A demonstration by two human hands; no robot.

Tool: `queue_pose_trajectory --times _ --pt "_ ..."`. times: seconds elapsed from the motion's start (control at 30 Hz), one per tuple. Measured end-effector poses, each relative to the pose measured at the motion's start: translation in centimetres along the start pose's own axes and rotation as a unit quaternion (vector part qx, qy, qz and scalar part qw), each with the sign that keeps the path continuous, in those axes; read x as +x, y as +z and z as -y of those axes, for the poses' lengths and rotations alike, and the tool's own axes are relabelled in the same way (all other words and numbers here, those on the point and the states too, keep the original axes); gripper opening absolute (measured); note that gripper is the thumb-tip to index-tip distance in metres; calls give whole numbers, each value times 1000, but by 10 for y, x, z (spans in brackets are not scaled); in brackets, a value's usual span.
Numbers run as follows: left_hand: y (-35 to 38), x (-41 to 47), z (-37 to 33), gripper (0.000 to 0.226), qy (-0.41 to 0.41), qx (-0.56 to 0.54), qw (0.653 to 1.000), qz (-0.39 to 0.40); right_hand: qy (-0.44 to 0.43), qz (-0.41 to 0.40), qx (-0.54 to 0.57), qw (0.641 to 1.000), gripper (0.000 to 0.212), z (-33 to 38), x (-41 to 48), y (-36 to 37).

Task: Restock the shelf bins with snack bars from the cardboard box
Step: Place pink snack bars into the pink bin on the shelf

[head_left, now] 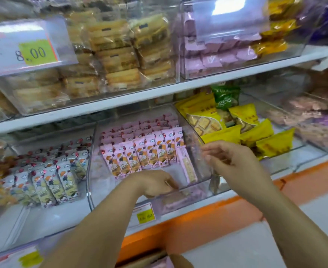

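Head view: mid-placement. The left hand (155, 183) dips into the clear bin (99, 182) in front of the pink snack bars (140, 155), fingers curled — I cannot tell around what. The right hand (234, 161) is spread against the bin's side wall. Next, probably a reach down to the cardboard box (140, 259) for more bars.

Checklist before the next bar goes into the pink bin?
1. Free room in clear bin: ok, bare floor at front left.
2. Standing pink bars in neat upright rows: ok.
3. Odd bar lying lengthwise against the right wall: not ok.
4. Left hand grip on a bar: cannot tell, blurred.
5. Right hand at the bin's right wall: ok.
6. Stock left in cardboard box: cannot tell, mostly out of frame.
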State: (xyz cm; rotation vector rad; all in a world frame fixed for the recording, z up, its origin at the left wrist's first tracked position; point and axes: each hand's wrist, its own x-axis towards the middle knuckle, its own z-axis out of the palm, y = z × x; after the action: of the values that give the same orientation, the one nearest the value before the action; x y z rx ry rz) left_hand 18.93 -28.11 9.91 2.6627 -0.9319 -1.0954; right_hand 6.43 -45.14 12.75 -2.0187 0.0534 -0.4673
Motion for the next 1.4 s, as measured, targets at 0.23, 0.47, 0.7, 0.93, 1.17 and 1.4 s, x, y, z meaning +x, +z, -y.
queue_pose_trajectory --times 0.23,0.47,0.7,0.93,1.17,1.4 --pt "6 -4 17 19 0 -162 986 47 11 12 13 1000 27 -3 7 4" --pt "-19 -21 12 13 12 -351 933 -80 6 -8 8 1000 18 -5 15 7" --pt "-24 -15 2 33 -70 -490 859 -128 12 0 7 1000 17 -4 14 4" --pt "-17 -1 6 22 -3 -581 798 -162 20 4 11 1000 17 -4 14 4" --pt "-15 7 0 41 -46 -228 895 -381 24 14 13 1000 18 1 16 4" --pt "-11 13 0 53 -33 -131 857 -498 31 12 -1 999 19 -1 16 6"
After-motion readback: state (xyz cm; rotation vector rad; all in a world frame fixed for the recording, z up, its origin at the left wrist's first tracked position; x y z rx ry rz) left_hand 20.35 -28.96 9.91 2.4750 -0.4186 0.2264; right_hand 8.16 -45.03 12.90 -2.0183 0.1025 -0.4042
